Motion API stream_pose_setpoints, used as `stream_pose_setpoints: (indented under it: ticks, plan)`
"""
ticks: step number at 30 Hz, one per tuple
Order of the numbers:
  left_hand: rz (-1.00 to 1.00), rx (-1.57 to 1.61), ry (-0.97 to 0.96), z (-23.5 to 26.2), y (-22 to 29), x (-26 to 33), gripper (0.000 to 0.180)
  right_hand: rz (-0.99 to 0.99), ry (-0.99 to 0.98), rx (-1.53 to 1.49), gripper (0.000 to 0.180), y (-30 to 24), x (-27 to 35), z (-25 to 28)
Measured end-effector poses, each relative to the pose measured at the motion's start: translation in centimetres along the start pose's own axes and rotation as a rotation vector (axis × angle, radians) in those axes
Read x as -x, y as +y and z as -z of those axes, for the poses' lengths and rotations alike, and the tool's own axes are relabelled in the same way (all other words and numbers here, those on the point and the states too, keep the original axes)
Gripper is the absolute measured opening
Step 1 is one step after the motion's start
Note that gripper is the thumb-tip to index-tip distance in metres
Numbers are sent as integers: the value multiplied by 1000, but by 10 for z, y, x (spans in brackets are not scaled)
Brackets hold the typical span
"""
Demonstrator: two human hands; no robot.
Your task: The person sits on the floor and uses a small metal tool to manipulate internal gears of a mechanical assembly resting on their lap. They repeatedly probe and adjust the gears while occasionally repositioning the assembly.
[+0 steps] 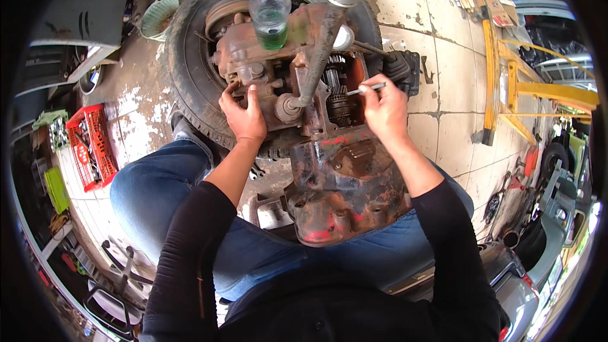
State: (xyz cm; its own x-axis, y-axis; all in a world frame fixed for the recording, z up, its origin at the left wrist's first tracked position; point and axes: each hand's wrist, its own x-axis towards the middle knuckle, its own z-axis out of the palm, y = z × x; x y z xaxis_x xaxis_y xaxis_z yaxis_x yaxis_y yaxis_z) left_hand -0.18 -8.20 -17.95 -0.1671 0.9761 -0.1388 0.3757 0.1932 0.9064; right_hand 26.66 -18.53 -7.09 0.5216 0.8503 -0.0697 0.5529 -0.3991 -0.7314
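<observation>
A rusty red gearbox housing (pixel 342 183) lies across a worn tyre (pixel 190 76) in front of me, between my knees. Its open side shows dark gears (pixel 339 92). My left hand (pixel 244 114) presses flat on the left part of the casing, fingers gripping its edge. My right hand (pixel 383 111) holds a thin silver metal tool (pixel 367 87) whose tip points left into the gear opening. A long grey lever (pixel 320 44) rises from the housing toward the camera. A clear plastic bottle (pixel 270 11) with green liquid and a blue cap stands on top of the casing.
A red plastic crate (pixel 92 145) with small parts sits on the stained tiled floor to my left. A pale green bucket (pixel 158 16) stands beyond the tyre. Yellow metal frame (pixel 506 82) lies to the right. Vehicle parts crowd the lower right edge.
</observation>
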Motion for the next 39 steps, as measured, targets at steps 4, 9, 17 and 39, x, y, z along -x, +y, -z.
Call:
stream_pose_setpoints:
  ticks: [4,9,17,39]
  plan:
    - [-20,-23,7,-2,5,-4,53,28,12,-152,5,6,-3,-5]
    - [-9,-24,28,-4,3,-5,53,161,21,-85,5,-1,0,-10]
    - [-22,-30,17,-4,7,-3,53,78,39,-49,4,13,-2,-1]
    - [-22,-41,14,-3,7,-3,55,159,17,-163,9,-4,11,-18]
